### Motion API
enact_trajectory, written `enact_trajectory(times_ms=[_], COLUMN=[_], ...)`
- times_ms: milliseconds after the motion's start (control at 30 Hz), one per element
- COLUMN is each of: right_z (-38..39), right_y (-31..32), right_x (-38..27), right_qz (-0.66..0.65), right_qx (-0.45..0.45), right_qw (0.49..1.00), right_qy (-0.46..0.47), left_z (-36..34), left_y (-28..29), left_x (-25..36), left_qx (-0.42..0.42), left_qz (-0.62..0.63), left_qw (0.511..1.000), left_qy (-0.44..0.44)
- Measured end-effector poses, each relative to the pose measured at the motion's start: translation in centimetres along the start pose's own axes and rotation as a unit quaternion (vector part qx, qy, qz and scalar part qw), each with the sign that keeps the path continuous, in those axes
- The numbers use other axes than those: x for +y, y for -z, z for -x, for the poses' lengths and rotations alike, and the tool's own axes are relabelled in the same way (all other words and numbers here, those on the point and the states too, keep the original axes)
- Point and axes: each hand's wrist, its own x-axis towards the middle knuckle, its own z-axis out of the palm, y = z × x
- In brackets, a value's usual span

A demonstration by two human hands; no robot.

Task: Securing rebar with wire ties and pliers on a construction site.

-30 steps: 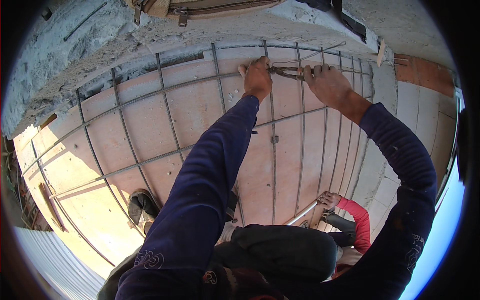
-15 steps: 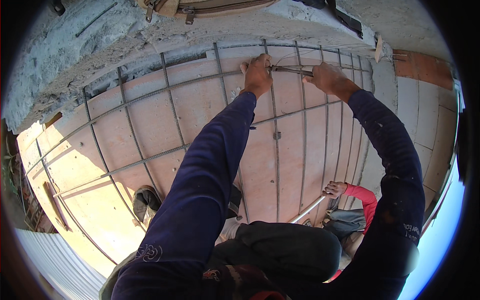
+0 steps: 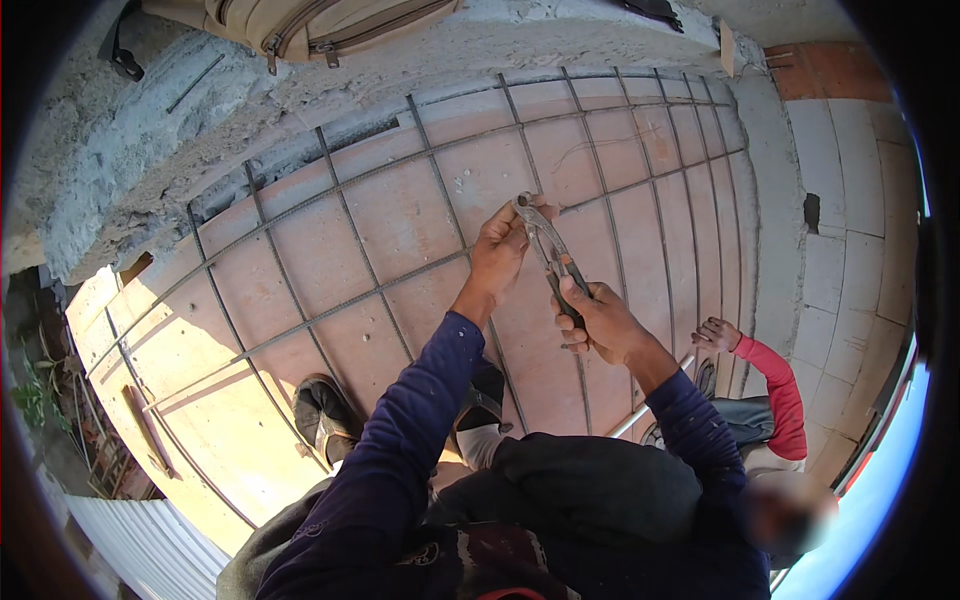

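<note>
My right hand (image 3: 608, 325) is closed round the dark handles of a pair of pincers (image 3: 546, 240). The handles stand slightly apart, and the jaws point away from me. My left hand (image 3: 497, 262) is closed beside the jaws, its fingertips against or just behind the pincers' head. Whatever those fingers pinch is hidden. Both hands are over a crossing of steel reinforcing bars (image 3: 432, 150), which they partly cover. A thin loose wire (image 3: 590, 147) curves over the boards past the pincers.
The bar grid lies over reddish formwork boards (image 3: 290, 275). A rough concrete ledge (image 3: 150, 150) runs along the far side, with a tan bag (image 3: 330, 30) on it. At right, a red-sleeved co-worker's hand (image 3: 717, 335) is near a white pipe (image 3: 628, 420). My shoe (image 3: 325, 410) stands among bars.
Both hands have come back from the far bar to the nearer one. The pincers now point away instead of sideways. The co-worker's hand has shifted on or off the pipe's end.
</note>
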Motion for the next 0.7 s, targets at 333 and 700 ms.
enact_trajectory(times_ms=[333,700], right_z=[-6.2,-16.9], right_y=[6.5,12.9], right_x=[16.3,-4.8], right_qz=[0.346,0.643], right_qx=[0.34,0.36], right_qw=[0.824,0.569], right_qy=[0.294,0.366], left_z=[8.6,10.9], left_y=[5.1,5.6], left_x=[1.3,3.5], left_qx=[0.081,0.122], left_qz=[-0.356,-0.473], left_qw=[0.931,0.872], left_qy=[0.016,0.007])
